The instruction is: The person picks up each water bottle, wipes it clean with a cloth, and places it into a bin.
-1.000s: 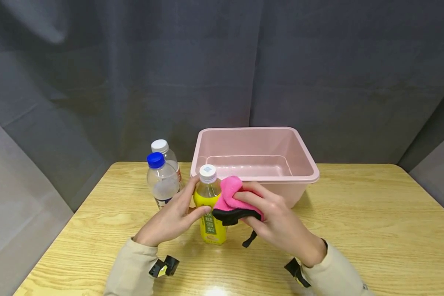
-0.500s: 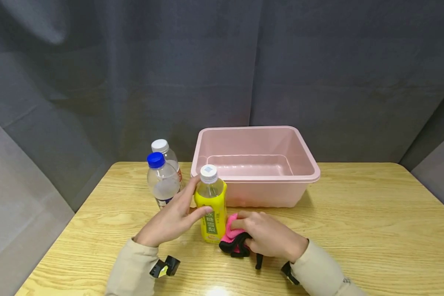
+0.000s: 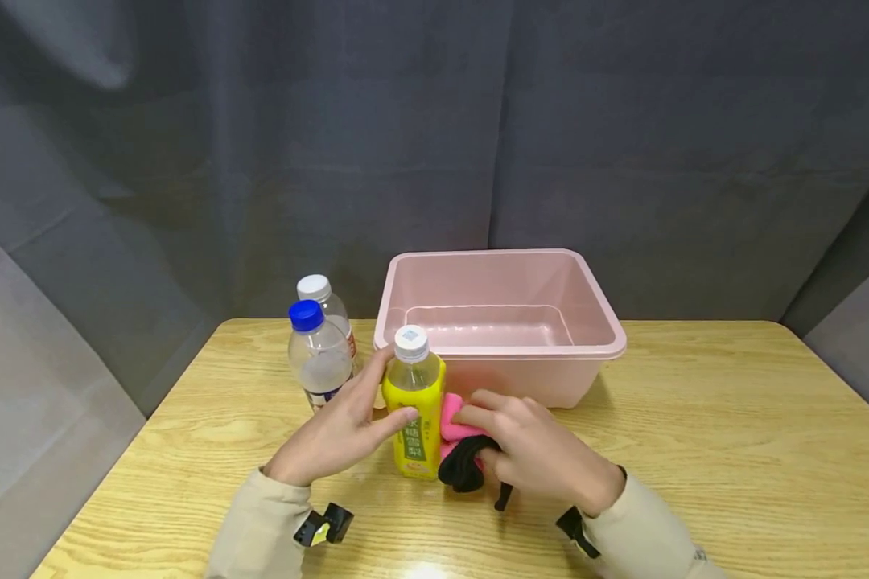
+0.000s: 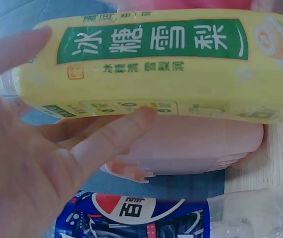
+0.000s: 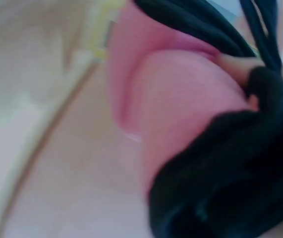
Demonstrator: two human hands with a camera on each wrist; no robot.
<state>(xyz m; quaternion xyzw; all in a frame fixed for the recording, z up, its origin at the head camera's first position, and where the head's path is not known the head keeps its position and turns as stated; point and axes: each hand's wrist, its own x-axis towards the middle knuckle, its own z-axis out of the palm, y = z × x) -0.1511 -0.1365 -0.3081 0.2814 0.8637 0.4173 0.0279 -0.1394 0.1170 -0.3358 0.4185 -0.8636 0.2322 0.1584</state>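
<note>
A bottle with a yellow label (image 3: 418, 426) and white cap stands upright near the table's middle. My left hand (image 3: 340, 434) holds it from the left, its thumb on the front of the label; the left wrist view shows the fingers along the bottle's side. Bunched in my right hand (image 3: 532, 446) is a pink cloth with black edging (image 3: 463, 466), pressed against the lower right side of the bottle. A black strap end hangs below the cloth. The right wrist view is filled by blurred pink cloth (image 5: 181, 94) and black trim, and hides most of the fingers.
Behind the bottle stands a pink plastic bin (image 3: 521, 378) with nothing seen inside. To the left are a clear bottle with a blue cap (image 3: 319, 354) and another with a white cap (image 3: 331, 305). A grey curtain (image 3: 434, 145) hangs behind the table (image 3: 710, 450).
My right hand has brought the cloth down from the bottle's upper right side to its lower right side, and slightly up again since. My left hand keeps its hold on the bottle.
</note>
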